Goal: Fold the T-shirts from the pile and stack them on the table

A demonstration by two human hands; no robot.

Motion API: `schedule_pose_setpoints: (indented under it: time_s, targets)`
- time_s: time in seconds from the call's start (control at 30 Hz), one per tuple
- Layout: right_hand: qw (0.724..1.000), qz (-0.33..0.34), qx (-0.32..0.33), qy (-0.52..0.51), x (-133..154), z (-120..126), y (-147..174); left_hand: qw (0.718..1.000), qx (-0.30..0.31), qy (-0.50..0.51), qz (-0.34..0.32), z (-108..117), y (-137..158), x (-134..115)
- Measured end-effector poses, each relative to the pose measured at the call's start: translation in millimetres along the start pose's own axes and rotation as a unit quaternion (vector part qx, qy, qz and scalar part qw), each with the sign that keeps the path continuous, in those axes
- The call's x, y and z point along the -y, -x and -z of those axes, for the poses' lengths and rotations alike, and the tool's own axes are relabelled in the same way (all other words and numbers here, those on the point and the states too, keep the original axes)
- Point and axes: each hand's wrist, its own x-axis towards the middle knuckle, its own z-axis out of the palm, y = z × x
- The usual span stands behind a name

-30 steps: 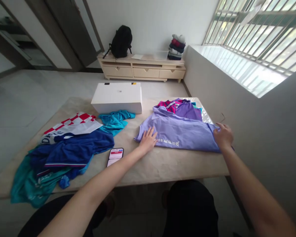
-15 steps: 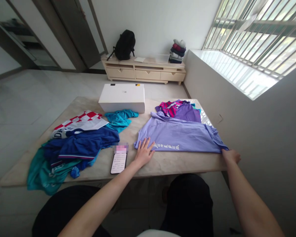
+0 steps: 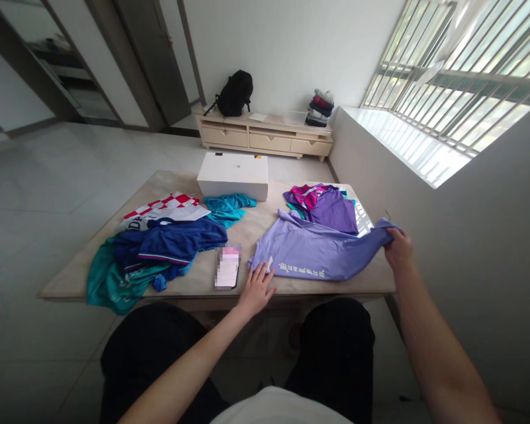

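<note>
A lavender T-shirt (image 3: pixel 309 250) with white lettering near its front edge lies folded lengthwise on the padded surface (image 3: pixel 229 268). My left hand (image 3: pixel 257 290) rests flat, fingers spread, over the shirt's near left corner. At the other end, my right hand (image 3: pixel 398 246) pinches the shirt's right edge and holds it raised, so that side slopes up from the surface. Just left of my left hand lies a phone (image 3: pixel 227 271) with a lit screen. Behind the shirt is a pile of purple and pink clothes (image 3: pixel 331 209).
A heap of blue, teal and red-checked jerseys (image 3: pixel 172 241) lies at the left, partly over the front edge. A white box (image 3: pixel 234 176) stands at the back. Beyond are a low cabinet (image 3: pixel 269 141), a black backpack (image 3: pixel 235 93) and stacked clothes (image 3: pixel 320 109). A wall borders the right.
My right hand has lifted the shirt's right end off the surface and moved it up and slightly left. The left hand stays at the near left corner. The camera view has shifted.
</note>
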Motion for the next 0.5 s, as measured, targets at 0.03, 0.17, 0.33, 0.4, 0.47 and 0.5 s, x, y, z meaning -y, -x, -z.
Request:
schedule_pose_setpoints:
  time_s: [0.03,0.17,0.33,0.4,0.47,0.5]
  targets:
    - [0.999,0.018,0.036,0.015,7,-27,9,1.000,-0.001,0.002,0.000,0,5,-1]
    - [0.959,0.078,0.245,0.116,6,-141,90,1.000,-0.011,0.008,0.004,1,19,0]
    - [0.859,0.081,0.436,0.257,-39,-207,231,0.999,-0.020,0.038,0.018,12,35,7]
    - [0.835,0.083,0.457,0.294,-54,-200,264,0.998,-0.038,0.052,0.022,19,42,10]
    - [0.827,0.087,0.454,0.320,-62,-181,274,0.996,-0.055,0.062,0.026,28,48,12]
    - [0.828,0.087,0.444,0.332,-64,-169,271,0.995,-0.062,0.066,0.029,31,49,11]
